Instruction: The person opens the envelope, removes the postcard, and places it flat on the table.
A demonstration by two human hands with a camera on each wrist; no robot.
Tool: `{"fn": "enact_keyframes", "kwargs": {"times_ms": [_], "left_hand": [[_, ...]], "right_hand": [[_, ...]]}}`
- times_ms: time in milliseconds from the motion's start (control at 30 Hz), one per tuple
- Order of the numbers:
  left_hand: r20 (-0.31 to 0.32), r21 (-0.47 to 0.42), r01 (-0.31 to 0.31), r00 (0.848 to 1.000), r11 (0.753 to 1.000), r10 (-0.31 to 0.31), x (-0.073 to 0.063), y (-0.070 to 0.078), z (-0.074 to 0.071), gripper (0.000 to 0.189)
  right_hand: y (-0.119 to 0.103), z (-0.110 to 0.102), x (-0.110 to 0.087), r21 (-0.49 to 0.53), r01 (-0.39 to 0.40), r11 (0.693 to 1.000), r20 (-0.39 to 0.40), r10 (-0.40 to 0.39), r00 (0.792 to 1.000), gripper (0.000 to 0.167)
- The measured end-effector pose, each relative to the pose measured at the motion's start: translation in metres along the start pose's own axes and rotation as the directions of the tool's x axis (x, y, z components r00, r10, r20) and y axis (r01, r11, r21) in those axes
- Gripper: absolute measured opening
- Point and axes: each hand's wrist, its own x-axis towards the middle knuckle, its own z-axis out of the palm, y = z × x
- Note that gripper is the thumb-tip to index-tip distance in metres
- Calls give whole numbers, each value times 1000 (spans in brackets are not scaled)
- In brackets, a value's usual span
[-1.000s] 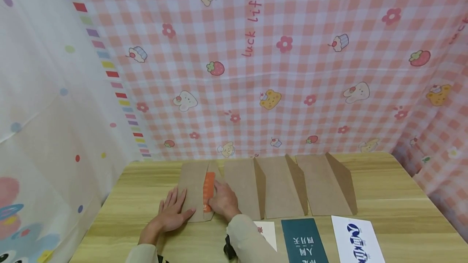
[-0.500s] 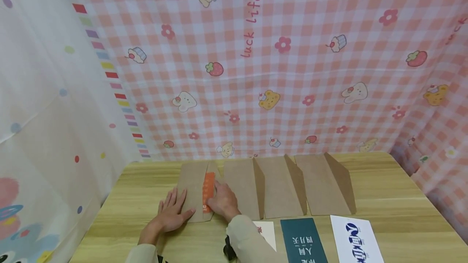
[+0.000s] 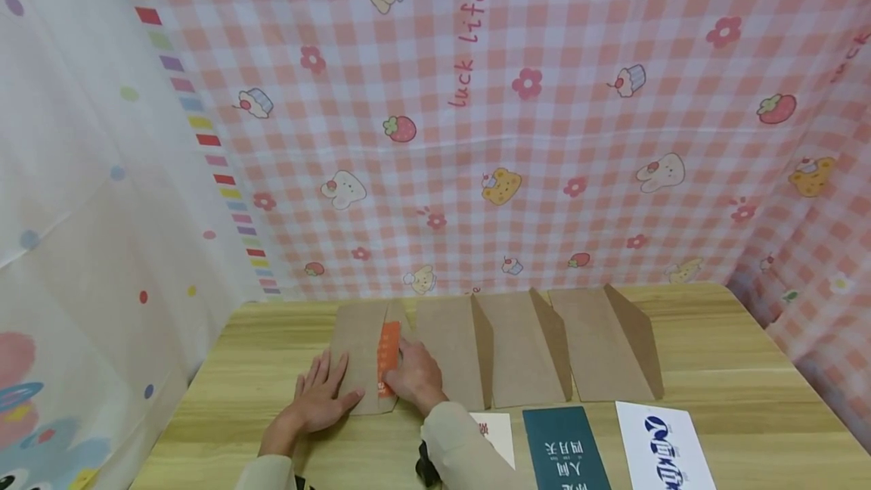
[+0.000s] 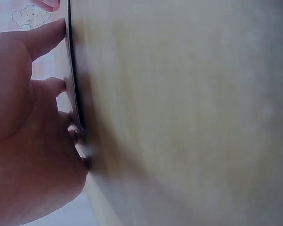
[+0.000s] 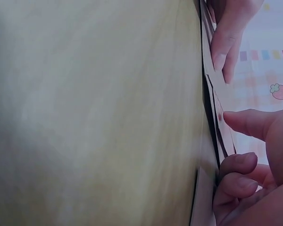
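A brown kraft envelope [image 3: 357,354] lies at the left of the table, its flap unfolded to the right. My left hand [image 3: 318,398] rests on its left part with straight, spread fingers. An orange card [image 3: 388,350] with pale markings sits partly inside the envelope's mouth, its left portion hidden under the front panel. My right hand [image 3: 418,376] holds the card's right edge. In the right wrist view the thumb [image 5: 245,123] touches the card's upper face, and other fingers [image 5: 238,184] are curled by the edge.
Right of the hands lie three more kraft envelopes [image 3: 445,346] in a row, flaps extended. Nearer the front are a cream card [image 3: 502,441] partly under the right sleeve, a dark green card [image 3: 561,437] and a white card [image 3: 663,437] with blue characters. Patterned cloth [image 3: 435,134] hangs behind the wooden table.
The orange card's upper surface shifts very slightly under the right hand. Both hands stay in almost the same place.
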Motion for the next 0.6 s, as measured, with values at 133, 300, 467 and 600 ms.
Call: {"fn": "enact_keyframes", "kwargs": {"times_ms": [133,300,467,600], "left_hand": [[-3,-1,1,1000,1000,-1,0,1,0,78],[5,0,8,1000,1000,-8,0,3,-2,78],[16,-6,16,1000,1000,-16,0,3,-2,79],[26,-3,18,1000,1000,-18,1,3,-1,79]], "right_hand": [[-2,-1,-1,0,-3,1000,4,3,1000,65],[-4,-3,-2,20,-7,1000,8,6,1000,67],[-5,-4,-2,57,-11,998,9,10,1000,67],[-5,-4,-2,83,-18,996,9,17,1000,65]]}}
